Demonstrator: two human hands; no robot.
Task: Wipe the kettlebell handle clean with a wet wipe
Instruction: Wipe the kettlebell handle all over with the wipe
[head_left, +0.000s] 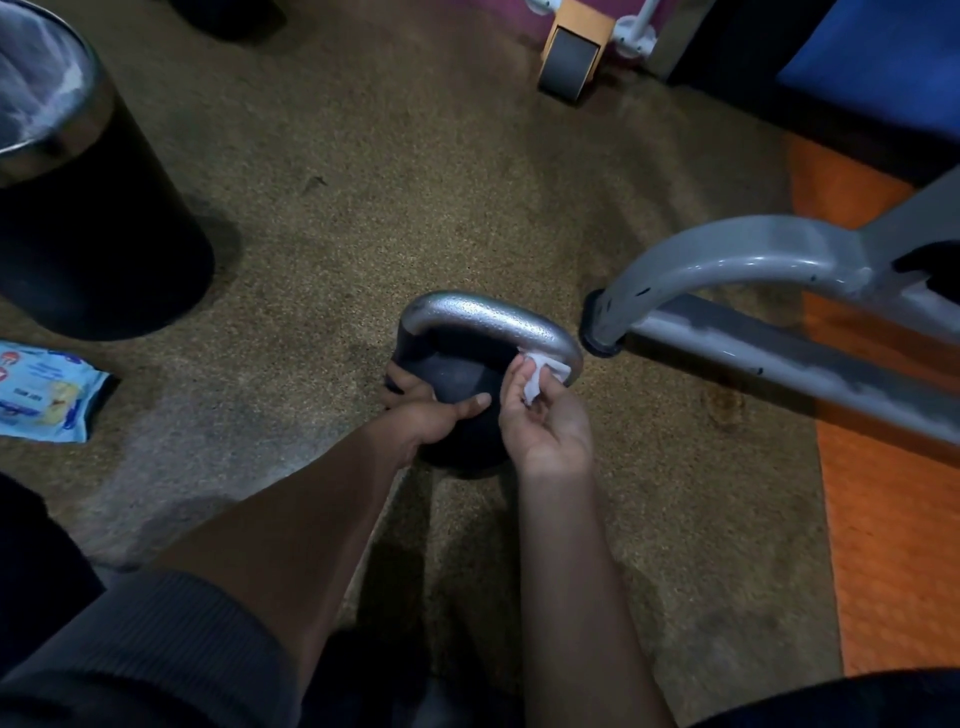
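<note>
Right hand (548, 415) pinches a crumpled white wet wipe (543, 375) between thumb and fingers and presses it against the near right bend of the silver kettlebell handle (488, 317); I note the palm faces up toward the camera, fingers curled round the wipe. Left hand (431, 410), just beside the right hand and on its left, grips the dark kettlebell body (460, 379), thumb lying across the near face and fingers wrapped round the far left side. I see the kettlebell standing on speckled brown flooring (363, 182). Just to the right of the right hand stands the grey frame (727, 260) of a bench, with an orange mat (893, 519) under it. Well off to the left of the left hand I log a blue wipe packet (44, 389) on the floor and, beyond it, a black bin (88, 234) with a metal rim.
</note>
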